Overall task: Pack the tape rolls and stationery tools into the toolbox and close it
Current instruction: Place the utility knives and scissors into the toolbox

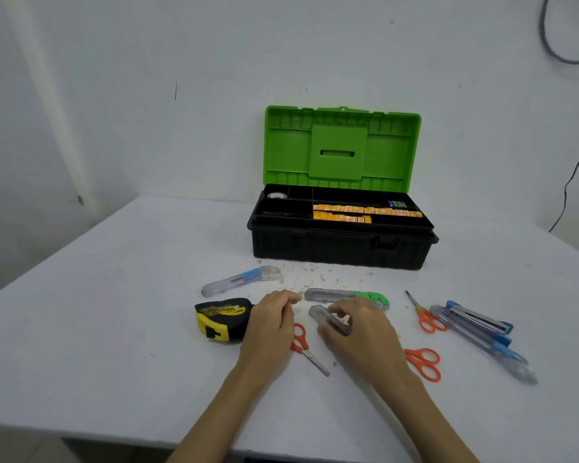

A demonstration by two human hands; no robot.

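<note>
A clear plastic utility knife (328, 320) lies on the white table (114, 329) with its long axis running from near right to far left, its rounded end pointing toward the left hand (269, 320). The right hand (358, 324) curls its fingers round the knife's near end. The left hand's fingers are loosely curled, holding nothing. Behind stands the black toolbox (341, 248), green ribbed lid (341, 148) upright

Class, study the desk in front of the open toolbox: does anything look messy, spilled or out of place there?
Yes. Small brownish crumbs and flecks are scattered over the white table, between the toolbox and the green-ended cutter. They look like debris, not stationery. The tools lie loose at odd angles, not yet packed.
</note>
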